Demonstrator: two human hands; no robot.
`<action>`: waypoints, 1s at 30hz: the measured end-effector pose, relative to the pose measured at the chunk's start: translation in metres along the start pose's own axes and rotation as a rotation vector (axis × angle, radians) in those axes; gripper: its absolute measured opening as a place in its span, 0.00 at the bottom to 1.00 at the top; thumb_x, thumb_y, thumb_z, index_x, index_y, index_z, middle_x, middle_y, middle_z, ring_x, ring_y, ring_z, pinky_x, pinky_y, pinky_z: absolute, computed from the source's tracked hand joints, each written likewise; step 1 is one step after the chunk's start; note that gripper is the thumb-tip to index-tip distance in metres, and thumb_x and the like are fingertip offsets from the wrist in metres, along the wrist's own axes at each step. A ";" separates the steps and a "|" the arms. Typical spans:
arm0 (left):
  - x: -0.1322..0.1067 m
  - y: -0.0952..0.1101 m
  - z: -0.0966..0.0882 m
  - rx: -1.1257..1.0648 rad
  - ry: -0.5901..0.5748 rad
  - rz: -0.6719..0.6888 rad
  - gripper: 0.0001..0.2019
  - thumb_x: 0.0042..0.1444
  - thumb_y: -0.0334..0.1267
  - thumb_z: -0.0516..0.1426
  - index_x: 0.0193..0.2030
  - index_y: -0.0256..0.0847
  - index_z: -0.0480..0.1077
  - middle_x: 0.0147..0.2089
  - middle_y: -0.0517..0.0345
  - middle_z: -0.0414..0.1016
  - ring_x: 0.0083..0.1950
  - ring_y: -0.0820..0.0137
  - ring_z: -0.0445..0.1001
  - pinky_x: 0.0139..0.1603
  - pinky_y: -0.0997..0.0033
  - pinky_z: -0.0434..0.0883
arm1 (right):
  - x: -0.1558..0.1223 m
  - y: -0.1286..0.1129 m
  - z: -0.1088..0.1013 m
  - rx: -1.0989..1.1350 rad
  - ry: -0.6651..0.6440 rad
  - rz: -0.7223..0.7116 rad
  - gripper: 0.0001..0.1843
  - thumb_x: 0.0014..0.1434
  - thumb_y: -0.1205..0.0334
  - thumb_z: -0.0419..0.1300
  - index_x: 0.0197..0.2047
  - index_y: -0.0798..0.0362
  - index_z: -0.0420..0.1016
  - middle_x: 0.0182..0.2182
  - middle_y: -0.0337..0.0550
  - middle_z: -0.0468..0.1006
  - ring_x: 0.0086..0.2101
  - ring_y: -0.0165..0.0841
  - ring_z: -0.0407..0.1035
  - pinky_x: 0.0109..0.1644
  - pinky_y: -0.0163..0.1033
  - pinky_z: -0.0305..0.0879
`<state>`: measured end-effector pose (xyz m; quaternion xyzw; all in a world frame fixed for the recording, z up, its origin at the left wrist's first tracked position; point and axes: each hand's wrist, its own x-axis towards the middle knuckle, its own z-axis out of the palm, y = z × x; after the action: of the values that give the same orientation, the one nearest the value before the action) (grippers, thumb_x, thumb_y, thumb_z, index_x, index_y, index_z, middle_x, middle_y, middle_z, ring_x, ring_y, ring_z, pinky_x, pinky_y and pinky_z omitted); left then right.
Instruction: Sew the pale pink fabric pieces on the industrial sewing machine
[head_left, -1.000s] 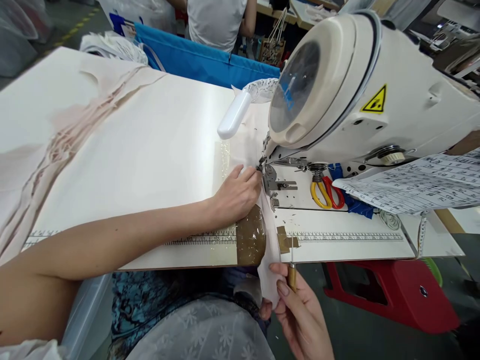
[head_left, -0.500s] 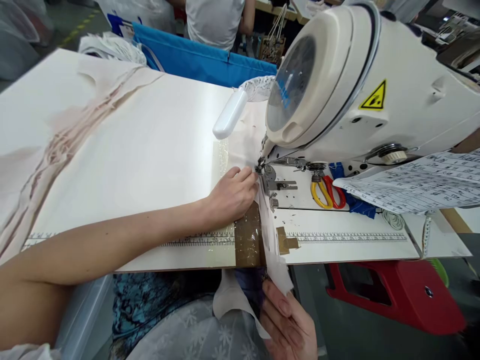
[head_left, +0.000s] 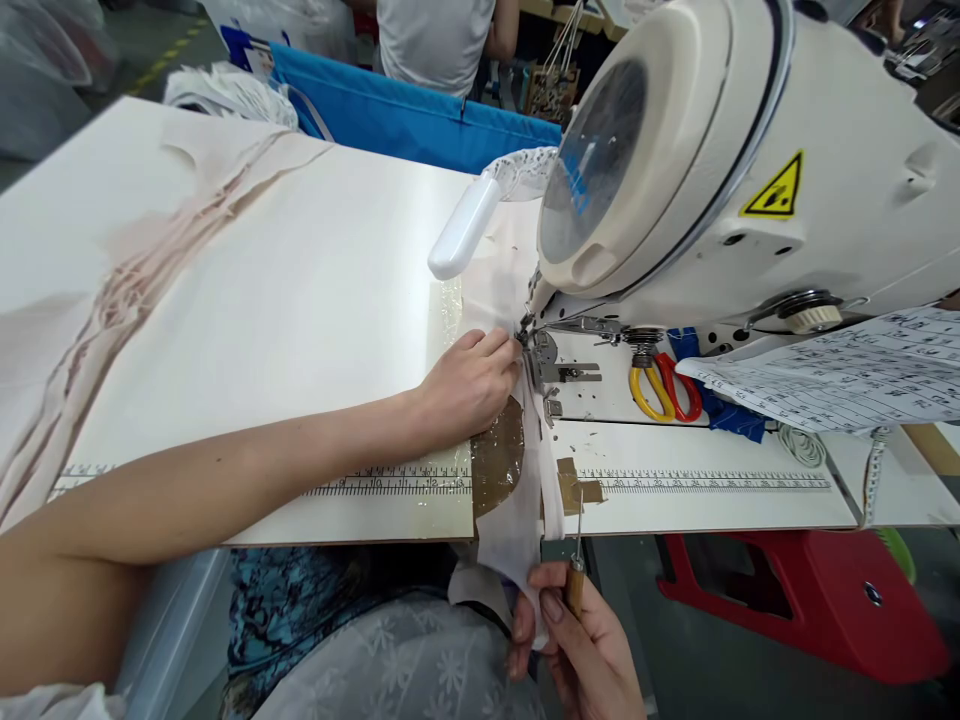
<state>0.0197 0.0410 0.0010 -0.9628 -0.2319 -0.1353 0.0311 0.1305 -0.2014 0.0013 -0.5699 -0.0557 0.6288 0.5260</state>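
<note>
Both on white cloth: left hand, fingers open, by needle; right hand (plus awl) clamped below.

Bright, even overhead light is cast; soft glare is seen on the glossy white sewing-machine head, and edges beyond it are bent.

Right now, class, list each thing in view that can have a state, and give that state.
left hand, resting on the white fabric by the presser foot
right hand, gripping the awl and the fabric's hanging end
awl, upright, tip up
white fabric, draped over the table edge
scissors, closed, lying flat
pink cloth, bunched on the table
</note>
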 end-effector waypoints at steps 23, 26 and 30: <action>-0.005 0.009 0.002 -0.034 -0.037 0.042 0.19 0.67 0.33 0.46 0.56 0.24 0.69 0.60 0.36 0.69 0.55 0.54 0.69 0.52 0.57 0.66 | 0.008 -0.004 -0.025 -0.208 -0.089 -0.199 0.11 0.65 0.52 0.63 0.40 0.50 0.80 0.27 0.40 0.79 0.26 0.31 0.74 0.32 0.35 0.73; -0.005 0.010 0.003 -0.027 -0.020 0.037 0.18 0.67 0.33 0.46 0.55 0.25 0.70 0.60 0.36 0.69 0.56 0.53 0.68 0.52 0.56 0.66 | 0.008 -0.001 -0.032 -0.217 -0.093 -0.174 0.12 0.66 0.51 0.62 0.41 0.50 0.80 0.27 0.41 0.79 0.25 0.32 0.74 0.32 0.36 0.73; -0.005 0.013 0.004 -0.030 -0.007 0.037 0.18 0.67 0.33 0.46 0.53 0.25 0.71 0.59 0.35 0.70 0.55 0.53 0.68 0.53 0.56 0.65 | 0.007 -0.002 -0.030 -0.243 -0.078 -0.172 0.14 0.64 0.49 0.63 0.40 0.52 0.80 0.27 0.43 0.80 0.24 0.34 0.74 0.31 0.38 0.73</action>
<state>0.0219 0.0279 -0.0039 -0.9677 -0.2121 -0.1348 0.0182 0.1560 -0.2112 -0.0121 -0.5974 -0.2004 0.5918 0.5027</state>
